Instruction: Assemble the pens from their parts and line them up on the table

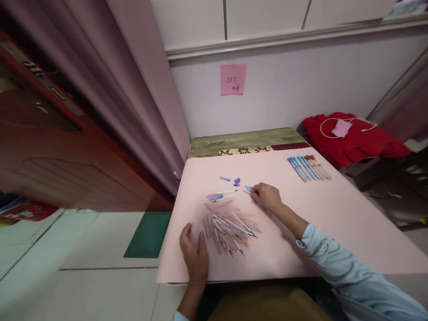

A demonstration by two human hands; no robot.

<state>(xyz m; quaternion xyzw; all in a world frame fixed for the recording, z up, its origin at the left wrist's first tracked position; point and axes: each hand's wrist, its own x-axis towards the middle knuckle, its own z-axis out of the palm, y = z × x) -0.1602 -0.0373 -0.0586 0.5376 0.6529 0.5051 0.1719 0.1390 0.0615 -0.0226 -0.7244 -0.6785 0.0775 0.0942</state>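
1 head-worn camera looks forward and down onto the table (334, 232). It sits near, facing the wall (281, 96) beyond.

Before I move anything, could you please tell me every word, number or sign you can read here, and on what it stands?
"357": handwritten on the pink note on the wall.
Below it, same note: smaller handwriting, too unclear to read.
Row of pens and loose pen parts: any print is too small to read.
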